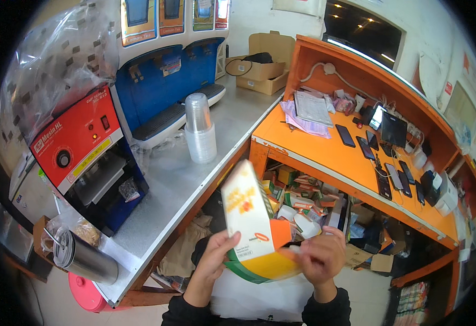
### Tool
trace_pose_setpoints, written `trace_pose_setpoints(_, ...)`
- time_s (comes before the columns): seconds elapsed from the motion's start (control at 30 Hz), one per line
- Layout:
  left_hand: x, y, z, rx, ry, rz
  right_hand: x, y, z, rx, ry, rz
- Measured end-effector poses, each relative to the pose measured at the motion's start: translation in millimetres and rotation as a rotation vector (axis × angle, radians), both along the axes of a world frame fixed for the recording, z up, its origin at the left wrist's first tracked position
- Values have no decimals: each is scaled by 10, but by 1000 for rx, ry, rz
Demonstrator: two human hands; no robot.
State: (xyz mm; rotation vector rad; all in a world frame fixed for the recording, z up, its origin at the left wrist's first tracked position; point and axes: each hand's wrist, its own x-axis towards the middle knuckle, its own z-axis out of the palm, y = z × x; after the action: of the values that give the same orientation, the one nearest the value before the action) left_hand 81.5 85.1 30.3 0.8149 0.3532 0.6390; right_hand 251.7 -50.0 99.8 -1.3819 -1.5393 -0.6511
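A partly folded cardboard food box [244, 217], white with yellow, orange and green panels, is held up in front of me. My left hand [213, 265] is closed on its left side, with the thumb on the white panel. At its right end, the fingers of my right hand [323, 256] are bent and closed around the edge of the orange and yellow flaps. The tall white panel stands tilted up and away from me. Below the box is a white surface [254, 299].
To the left, a metal counter [164, 204] carries a red cup sealer [77, 136], stacked plastic cups [200, 142], a steel tumbler [88, 258] and a blue drink dispenser [167, 92]. Several phones lie on the orange desk [303, 146] at right. Beneath it sits a pile of cartons [303, 198].
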Motion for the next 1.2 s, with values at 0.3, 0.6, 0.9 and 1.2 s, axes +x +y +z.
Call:
trace_pose_setpoints(0.3,-99,-33,-22,194,37,46,-51,-124,150,-331,-19,40)
trace_pose_setpoints(0.6,-223,-93,207,441,80,174,-88,17,-60,-163,239,320)
trace_pose_setpoints(0.9,-313,33,227,352,87,-130,118,40,48,-564,1233,708)
trace_pose_setpoints(1.2,85,-126,153,161,-5,248,-343,147,-255,-268,168,175)
